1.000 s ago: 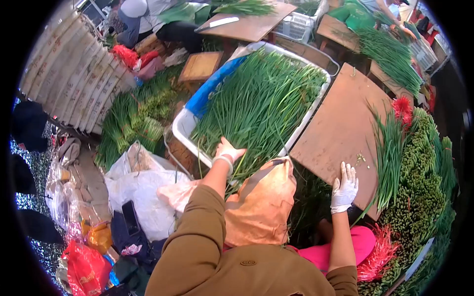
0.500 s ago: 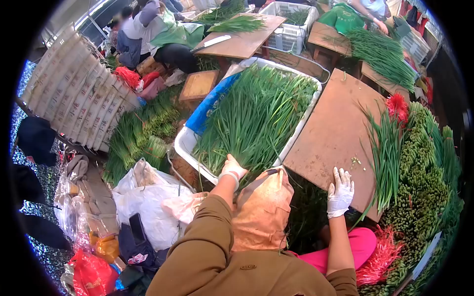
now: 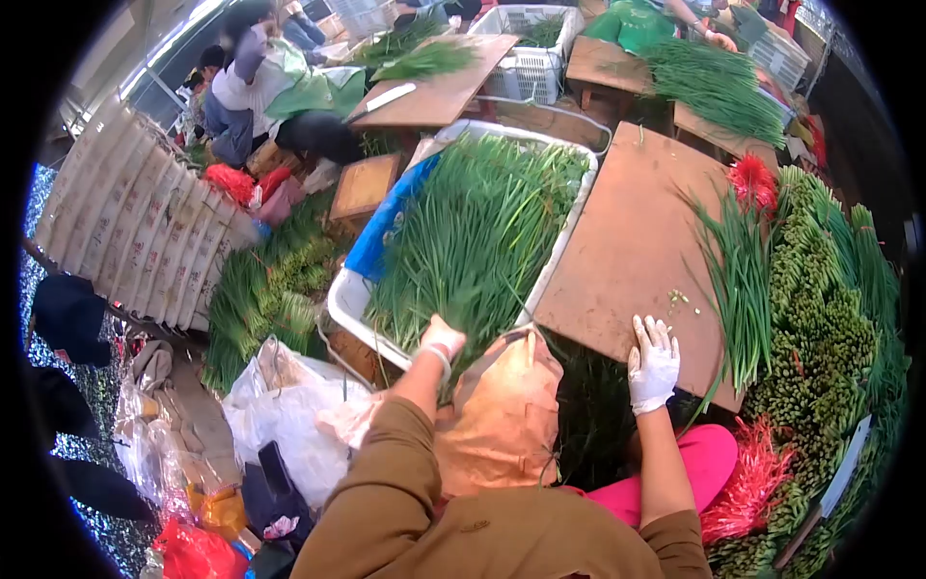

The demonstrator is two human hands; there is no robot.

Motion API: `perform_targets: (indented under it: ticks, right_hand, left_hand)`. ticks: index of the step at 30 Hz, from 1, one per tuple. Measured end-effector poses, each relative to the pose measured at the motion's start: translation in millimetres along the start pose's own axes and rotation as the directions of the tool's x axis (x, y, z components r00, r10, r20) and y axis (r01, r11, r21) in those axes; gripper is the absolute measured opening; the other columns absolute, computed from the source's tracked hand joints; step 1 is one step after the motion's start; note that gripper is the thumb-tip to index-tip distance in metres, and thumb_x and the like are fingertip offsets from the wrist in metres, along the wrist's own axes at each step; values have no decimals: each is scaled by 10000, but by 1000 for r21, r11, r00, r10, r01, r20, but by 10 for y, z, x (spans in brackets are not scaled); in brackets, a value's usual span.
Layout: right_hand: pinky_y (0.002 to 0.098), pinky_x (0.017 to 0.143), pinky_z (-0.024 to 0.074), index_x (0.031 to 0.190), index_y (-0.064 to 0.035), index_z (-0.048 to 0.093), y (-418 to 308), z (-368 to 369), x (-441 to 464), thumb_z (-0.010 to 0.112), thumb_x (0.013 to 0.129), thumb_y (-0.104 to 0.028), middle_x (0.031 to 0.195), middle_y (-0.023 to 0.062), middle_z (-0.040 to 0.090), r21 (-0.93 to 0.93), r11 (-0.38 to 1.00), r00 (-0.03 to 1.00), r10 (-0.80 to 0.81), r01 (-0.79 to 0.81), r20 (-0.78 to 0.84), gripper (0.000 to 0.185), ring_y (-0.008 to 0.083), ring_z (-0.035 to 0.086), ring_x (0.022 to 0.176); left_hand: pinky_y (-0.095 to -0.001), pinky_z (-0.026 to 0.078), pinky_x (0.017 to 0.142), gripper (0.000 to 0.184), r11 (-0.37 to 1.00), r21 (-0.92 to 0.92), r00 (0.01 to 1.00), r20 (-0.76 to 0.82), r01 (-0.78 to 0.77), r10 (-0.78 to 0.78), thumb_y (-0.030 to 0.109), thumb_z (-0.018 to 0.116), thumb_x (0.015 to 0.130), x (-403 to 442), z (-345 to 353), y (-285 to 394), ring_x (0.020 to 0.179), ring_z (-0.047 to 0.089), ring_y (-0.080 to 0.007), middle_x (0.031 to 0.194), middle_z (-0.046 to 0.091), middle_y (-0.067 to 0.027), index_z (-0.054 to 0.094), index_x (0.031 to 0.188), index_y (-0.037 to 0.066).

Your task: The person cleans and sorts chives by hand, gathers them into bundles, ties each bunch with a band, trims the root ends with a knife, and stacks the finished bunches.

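Observation:
My left hand (image 3: 442, 338) is at the near end of a white plastic crate (image 3: 349, 299) heaped with long garlic chives (image 3: 473, 232). Its fingers are curled around some of the chives, whose leaves hang below the hand, and a pale band circles the wrist. My right hand (image 3: 654, 365), in a thin white glove, lies with fingers spread on the near edge of a brown board (image 3: 617, 241). A loose bundle of chives (image 3: 741, 299) rests along the right side of that board. Small pale scraps lie just above the right fingertips.
Stacked tied chives (image 3: 815, 338) line the right side, with red ties (image 3: 748, 482) and a knife (image 3: 844, 468) by them. At left are a crate stack (image 3: 145, 222), more bundles (image 3: 280, 280) and a white bag (image 3: 289, 405). Other people work behind at boards (image 3: 439, 87).
My left hand has drawn slightly back toward me at the crate's near end, its fingers closing on chives. The right hand stays spread on the board. The whole view has shifted a little.

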State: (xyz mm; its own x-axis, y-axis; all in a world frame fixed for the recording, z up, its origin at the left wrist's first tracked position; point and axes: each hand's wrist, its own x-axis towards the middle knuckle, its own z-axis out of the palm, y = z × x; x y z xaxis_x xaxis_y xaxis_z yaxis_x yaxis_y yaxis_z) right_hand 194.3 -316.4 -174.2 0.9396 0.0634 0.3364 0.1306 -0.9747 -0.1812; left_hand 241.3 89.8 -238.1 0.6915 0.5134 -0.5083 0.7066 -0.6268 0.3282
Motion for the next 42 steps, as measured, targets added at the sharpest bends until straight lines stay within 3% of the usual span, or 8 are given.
perform_targets:
  ticks: [5,12,14,18,22,26,33,42]
  right_hand:
    - [458,1082,293,1373,-240,474,4,16,14,604,807,-173,1359,43,511,15,999,999,-33,33,8,584,243,446,1287]
    - [392,1018,410,1207,-73,605,-626,-374,387,559,731,61,1232,134,594,528,836,981,-56,148,-188,497,328,545,1157]
    - [348,951,462,1114,-38,651,-1069,-322,421,537,789,41,1111,130,659,766,638,990,-141,80,14,354,257,621,1054]
    - [385,892,483,1191,-86,576,-1977,-109,392,509,884,-354,1142,141,639,669,738,725,-507,86,466,414,312,625,1009]
    - [425,959,436,1434,20,292,-2739,-146,601,468,856,-619,1195,233,600,431,902,442,-383,-10,811,879,356,587,1106]
    - [412,964,430,1483,8,107,-2902,285,592,435,828,-706,1233,228,581,274,956,431,-204,-105,879,1023,355,572,1136]
    - [352,912,462,1441,71,186,-3180,702,421,631,798,-493,1189,253,590,344,542,329,-128,-767,936,964,320,619,1036]
    - [318,887,457,1260,24,506,-3023,443,185,597,843,-195,1093,155,649,769,262,721,-269,-583,639,480,229,614,977]
  left_hand:
    - [-390,526,612,341,697,-715,918,308,49,251,173,722,711,91,-678,-393,693,648,-277,839,665,-135,620,982,-8]
    - [-335,552,583,298,175,-911,833,411,372,371,289,600,825,-1259,-1279,-559,635,659,-207,809,701,-83,670,952,29]
    - [-349,548,556,315,142,-897,818,440,418,370,312,575,841,-1157,-1041,-945,594,643,-211,764,691,-74,668,951,32]
    - [-358,567,544,338,-117,-836,828,493,536,266,284,490,899,-1692,-1007,-705,597,650,-241,732,683,-90,634,1013,1]
    - [-341,552,521,328,-124,-829,791,460,545,403,271,484,922,-1237,-459,-1180,597,655,-250,766,685,-132,626,989,-18]
    - [-343,561,533,341,-109,-842,792,443,529,419,291,522,898,-1158,-400,-1203,603,655,-248,781,682,-130,621,990,-23]
    - [-350,573,581,324,-131,-879,852,393,459,346,289,530,902,-1223,-455,-1099,677,660,-246,837,673,-115,604,1009,-7]
    - [-336,554,527,213,12,-922,854,365,388,370,189,607,864,-1801,-590,-758,628,646,-225,802,664,-98,614,981,11]
